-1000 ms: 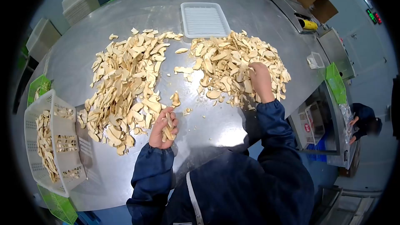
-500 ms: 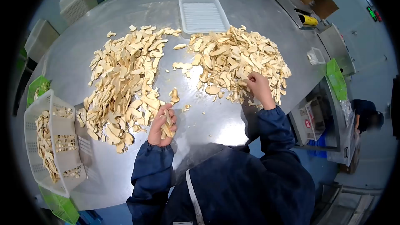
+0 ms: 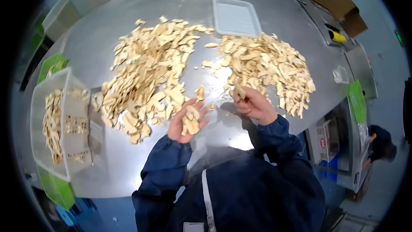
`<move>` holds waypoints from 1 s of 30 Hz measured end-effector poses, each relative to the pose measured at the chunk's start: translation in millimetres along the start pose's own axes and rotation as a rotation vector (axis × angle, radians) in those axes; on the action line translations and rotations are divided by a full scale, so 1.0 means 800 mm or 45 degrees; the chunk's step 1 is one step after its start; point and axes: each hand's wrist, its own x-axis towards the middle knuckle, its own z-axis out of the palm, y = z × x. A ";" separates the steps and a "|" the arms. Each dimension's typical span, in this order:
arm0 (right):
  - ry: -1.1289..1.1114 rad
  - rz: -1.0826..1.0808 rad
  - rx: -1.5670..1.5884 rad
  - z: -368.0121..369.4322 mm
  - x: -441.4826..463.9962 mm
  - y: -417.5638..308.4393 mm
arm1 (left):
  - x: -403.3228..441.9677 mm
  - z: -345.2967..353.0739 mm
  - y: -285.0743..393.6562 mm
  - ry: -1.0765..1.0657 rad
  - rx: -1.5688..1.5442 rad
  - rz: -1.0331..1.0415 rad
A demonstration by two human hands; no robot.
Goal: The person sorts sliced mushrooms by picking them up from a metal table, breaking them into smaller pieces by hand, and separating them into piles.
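My left hand (image 3: 176,126) is turned palm up and holds a few pale dried mushroom slices (image 3: 190,122) across the palm and fingers. Between the fingertips of my right hand (image 3: 258,106), one more mushroom slice (image 3: 239,91) is pinched above the table. A large left pile of mushroom slices (image 3: 148,66) spreads beyond my left hand. Just past my right hand lies the right pile of mushroom slices (image 3: 274,62). Small loose pieces are scattered between the two piles.
Behind the right pile rests a shallow white tray (image 3: 236,16) on the metal table (image 3: 113,163). A white plastic basket (image 3: 64,122) with slices stands at the left edge, near green baskets (image 3: 56,187). Another person (image 3: 382,144) is at the far right.
My right hand has come away from the right pile toward my left hand, with a slice in its fingertips. My left hand's fingers have opened wider beneath its slices. The view has shifted.
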 end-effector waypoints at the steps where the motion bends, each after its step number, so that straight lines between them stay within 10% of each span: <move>1: 0.062 -0.006 -0.258 0.017 0.006 0.011 | -0.003 0.004 -0.001 -0.001 -0.022 0.008; 5: 0.310 -0.525 -1.283 0.064 0.023 0.027 | -0.005 -0.007 -0.011 -0.013 -0.097 -0.027; 11: 0.210 0.170 -1.417 0.006 0.022 -0.038 | -0.010 -0.019 -0.024 -0.003 0.087 -0.362; 16: 0.909 -0.678 -1.783 -0.025 0.046 -0.059 | -0.012 0.013 -0.016 -0.152 0.321 -0.619; 21: 0.212 -0.745 -1.872 0.063 0.103 0.018 | -0.014 0.009 -0.016 -0.161 0.479 -0.619; 30: 0.068 -0.875 -2.316 0.111 0.128 0.051 | -0.012 0.008 -0.015 -0.255 0.511 -0.577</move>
